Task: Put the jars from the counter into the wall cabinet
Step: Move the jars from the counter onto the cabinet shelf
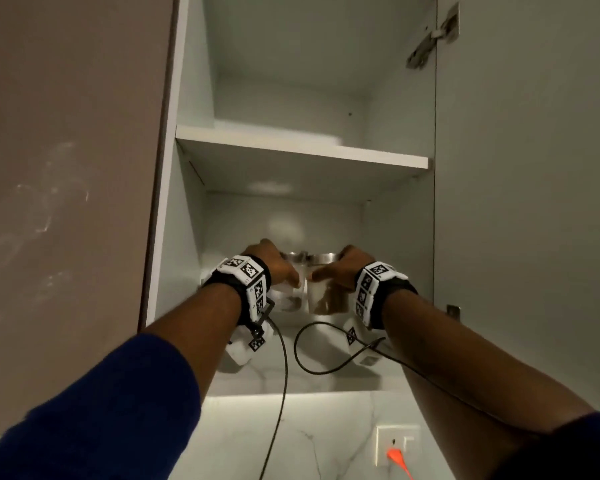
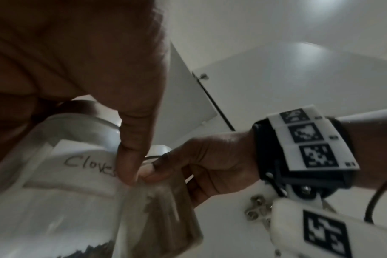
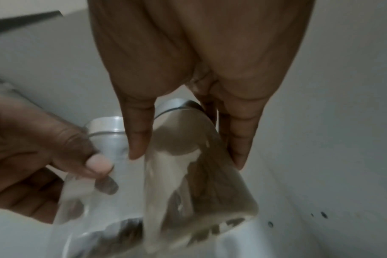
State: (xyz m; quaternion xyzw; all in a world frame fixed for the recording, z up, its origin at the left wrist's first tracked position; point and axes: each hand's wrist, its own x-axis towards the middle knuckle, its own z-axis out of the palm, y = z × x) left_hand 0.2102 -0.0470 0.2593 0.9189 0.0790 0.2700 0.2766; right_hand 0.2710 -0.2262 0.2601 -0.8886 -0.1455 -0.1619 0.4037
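Both hands reach into the open wall cabinet [image 1: 194, 216], each grasping one jar at its side. The left hand [image 1: 274, 263] grips the left jar [image 1: 290, 292], thumb on the front beside a white label [image 2: 86, 165] handwritten "Clove", the rest covered by the thumb. This jar is clear, with dark contents at its bottom. The right hand [image 1: 340, 268] grips the right jar [image 1: 326, 296], thumb on one side and fingers [image 3: 241, 139] on the other; its contents are brown. Both jars have metal lids, stand side by side, touching or nearly so, at the front edge of the bottom shelf [image 1: 326, 355]. Whether their bases rest on the shelf cannot be told. The upper shelf [image 1: 302, 147] lies above
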